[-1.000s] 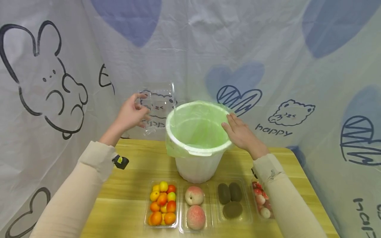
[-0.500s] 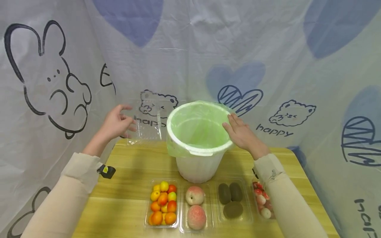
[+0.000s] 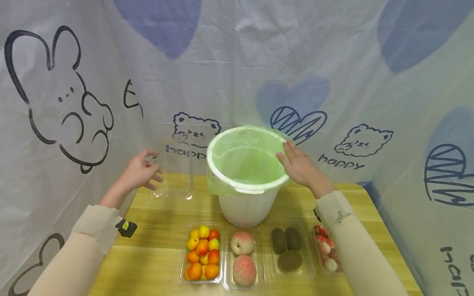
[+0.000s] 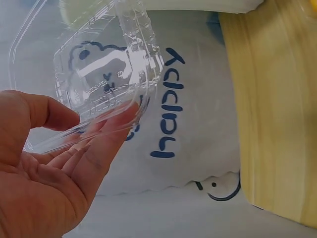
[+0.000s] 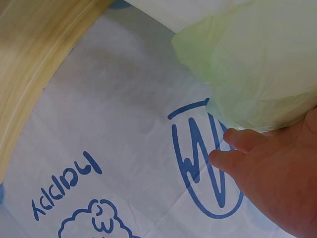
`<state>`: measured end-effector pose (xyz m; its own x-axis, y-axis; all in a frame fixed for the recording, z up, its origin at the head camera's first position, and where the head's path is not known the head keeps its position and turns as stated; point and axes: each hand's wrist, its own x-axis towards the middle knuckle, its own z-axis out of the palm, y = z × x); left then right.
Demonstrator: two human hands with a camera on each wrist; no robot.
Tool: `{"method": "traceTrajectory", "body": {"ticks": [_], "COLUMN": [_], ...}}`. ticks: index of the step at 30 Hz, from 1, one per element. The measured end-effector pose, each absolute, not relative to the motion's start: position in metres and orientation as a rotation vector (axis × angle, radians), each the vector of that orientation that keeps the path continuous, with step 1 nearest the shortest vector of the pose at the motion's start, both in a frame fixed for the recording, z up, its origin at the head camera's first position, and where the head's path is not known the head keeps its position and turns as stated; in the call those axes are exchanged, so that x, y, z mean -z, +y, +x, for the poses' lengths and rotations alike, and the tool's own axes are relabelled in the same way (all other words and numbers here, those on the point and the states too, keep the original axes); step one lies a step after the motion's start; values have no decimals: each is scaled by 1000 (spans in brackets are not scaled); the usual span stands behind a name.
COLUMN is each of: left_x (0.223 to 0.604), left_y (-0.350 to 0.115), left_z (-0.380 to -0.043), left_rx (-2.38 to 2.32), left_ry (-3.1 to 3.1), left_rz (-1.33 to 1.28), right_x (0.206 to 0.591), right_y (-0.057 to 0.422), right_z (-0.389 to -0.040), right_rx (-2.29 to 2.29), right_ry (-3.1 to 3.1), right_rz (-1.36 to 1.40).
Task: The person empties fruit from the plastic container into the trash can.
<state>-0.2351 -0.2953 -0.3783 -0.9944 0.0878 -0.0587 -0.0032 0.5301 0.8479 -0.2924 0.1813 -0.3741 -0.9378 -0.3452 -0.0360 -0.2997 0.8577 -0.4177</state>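
Grip of left hand (image 3: 138, 172) clamped, thumb opposing fingers, on a clear container (image 4: 99, 69), left of the lined bin (image 3: 244, 210); right hand (image 3: 301, 167) rests straight-fingered against the bin's rim; step judged: handling the container; next move calls for light, steady pressure, lest thin plastic flex.

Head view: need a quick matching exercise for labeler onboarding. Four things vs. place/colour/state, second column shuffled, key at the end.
Things:
1. Bin
2. Empty box
3. Peaches
4. Right hand

Place, colour or state:
A. Held in the left hand
B. At the right side of the rim, against the green bag
C. White, with a green lining
D. A pair, pink to cream, on the near side of the white container

Pairs: 1-C, 2-A, 3-D, 4-B
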Motion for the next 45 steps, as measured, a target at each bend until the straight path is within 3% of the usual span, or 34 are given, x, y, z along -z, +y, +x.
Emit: {"method": "traceTrajectory", "body": {"ticks": [45], "left_x": [527], "left_y": [-348], "left_z": [-155], "left_rx": [-1243], "left_ry": [2444], "left_rz": [-214], "right_x": [377], "right_y": [182], "right_z": [-295], "right_rx": [632], "right_ry": [2923], "right_rz": [-519]}}
